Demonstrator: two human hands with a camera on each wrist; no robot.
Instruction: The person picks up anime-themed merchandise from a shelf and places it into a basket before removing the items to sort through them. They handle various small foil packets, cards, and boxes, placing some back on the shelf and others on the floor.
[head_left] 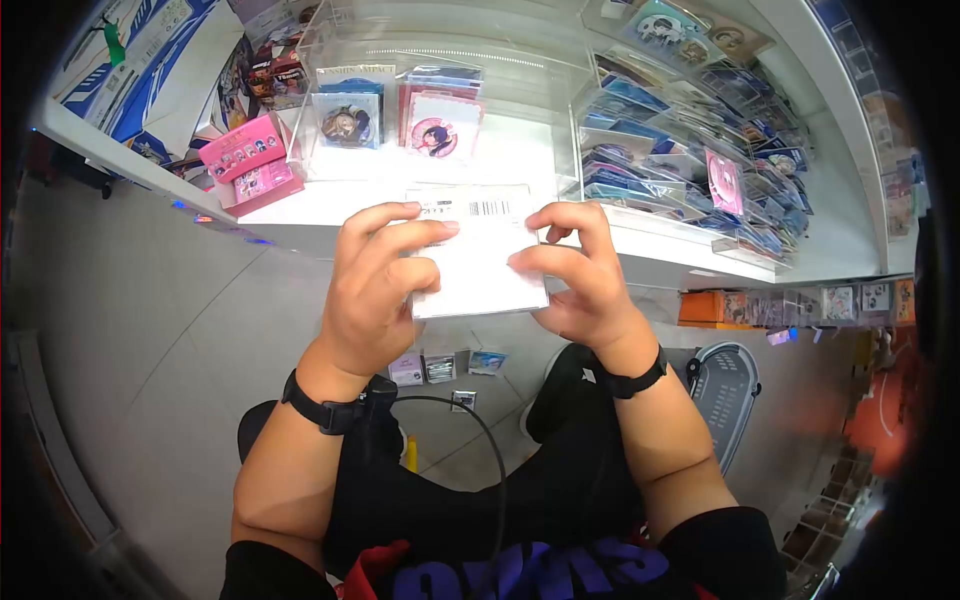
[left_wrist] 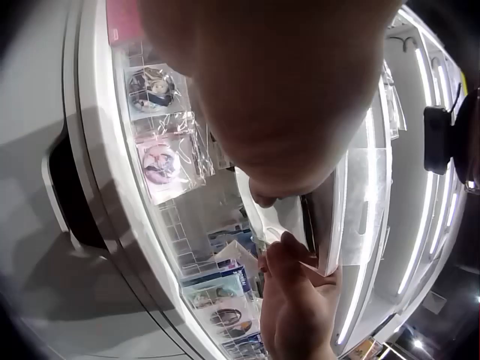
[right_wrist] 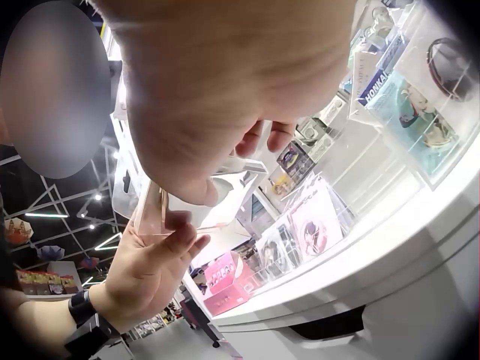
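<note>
A flat white pack (head_left: pixel 480 265) with a barcode near its far edge is held up before the white shelf, its face tilted toward the head camera. My left hand (head_left: pixel 375 285) grips its left side, fingertips lying over the face. On the opposite side my right hand (head_left: pixel 592 285) pinches the edge, fingers bent. The left wrist view has the back of the left hand (left_wrist: pixel 277 97) large at the top, with the right hand (left_wrist: pixel 300 311) below. In the right wrist view the right hand (right_wrist: pixel 225 82) covers much of the pack.
Beyond the hands, a clear bin holds a blue sleeved badge stack (head_left: pixel 348 120) and a pink one (head_left: pixel 440 128). Pink boxes (head_left: pixel 255 165) stand left. Many sleeved packs (head_left: pixel 690 160) fill the right compartment. Small packets (head_left: pixel 440 368) lie on the floor near a grey basket (head_left: pixel 724 400).
</note>
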